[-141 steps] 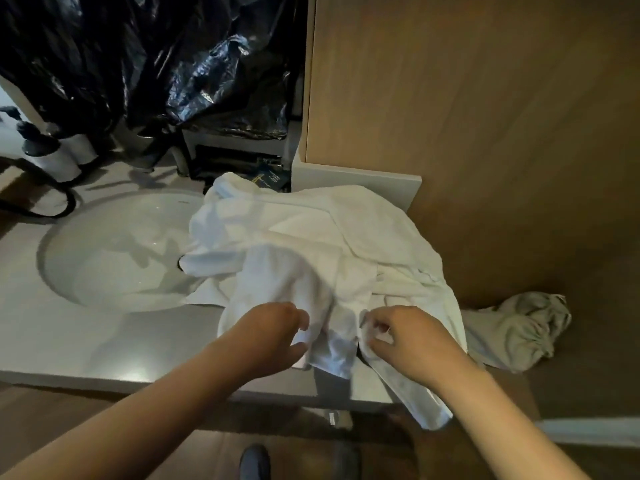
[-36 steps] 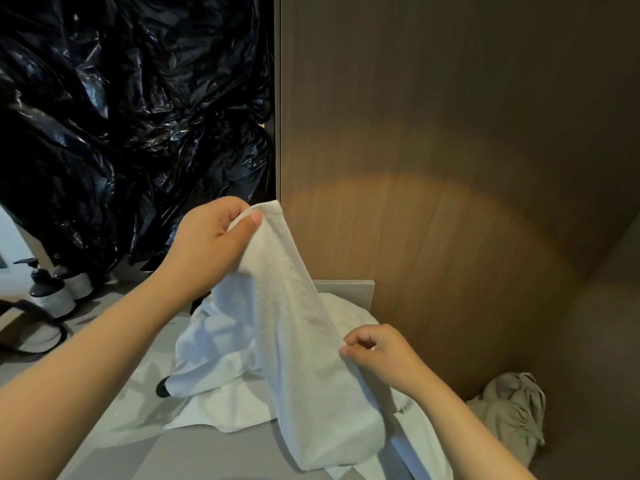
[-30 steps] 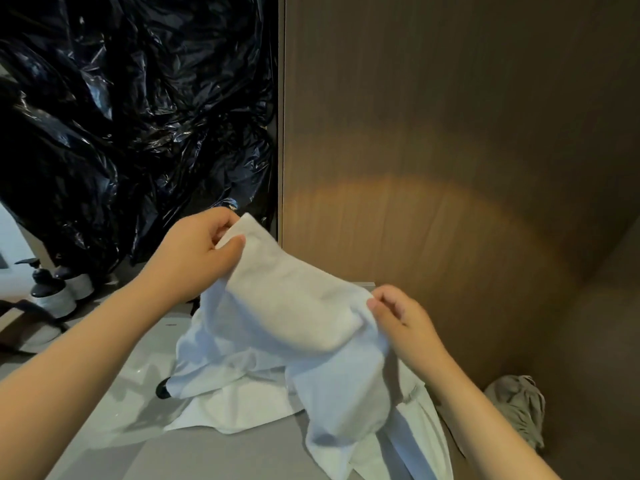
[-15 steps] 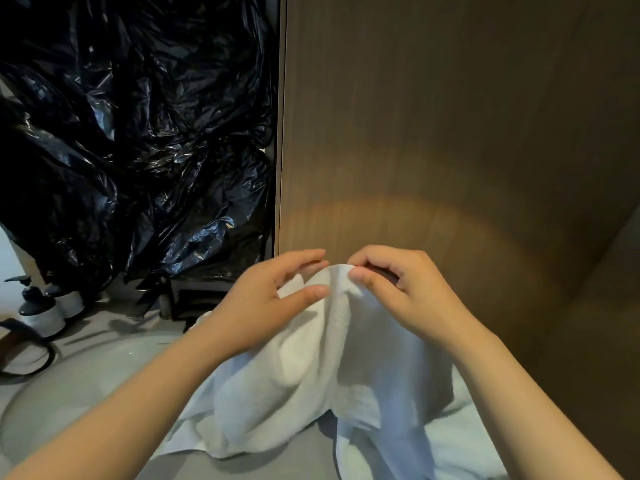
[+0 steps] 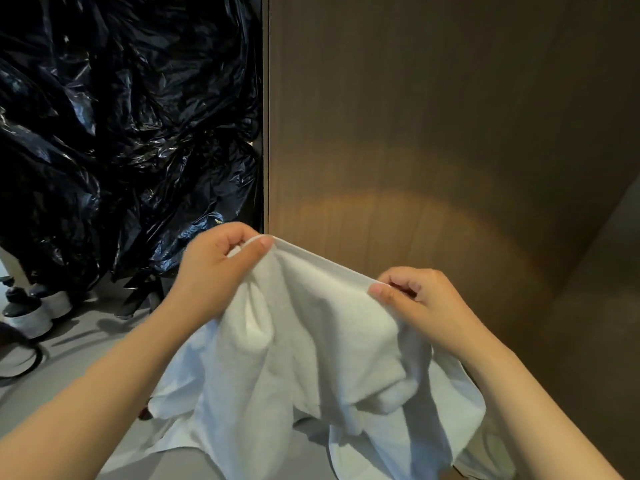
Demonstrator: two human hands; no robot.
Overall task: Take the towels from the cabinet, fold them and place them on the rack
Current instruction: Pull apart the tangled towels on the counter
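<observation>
Item: white towel [image 5: 311, 341], hanging lifted over the grey counter [image 5: 69, 358], with its lower folds trailing onto more white cloth lying there; where one piece is ending and the next beginning cannot be told. Change: half a second ago both hands were meeting at one bunched point of the hem. They are now drawing apart, and a straight stretch of top edge is opening taut between them. Reading: the towel is being spread to find its edge, so folding is probably only beginning, and the rack is not showing in view. Left hand [image 5: 221, 268]: riding the higher of the two, thumb pressing the hem against curled fingers. Right hand [image 5: 415, 299]: sitting lower and further right, thumb and forefinger pinching the same hem, the other fingers curling inward. Both forearms are reaching up from the lower corners. Beyond: dispenser bottles [image 5: 31, 317] standing at the counter's far left, crumpled black plastic sheeting [image 5: 121, 133] hanging behind them, and a wooden panel [image 5: 415, 133] filling the right.
</observation>
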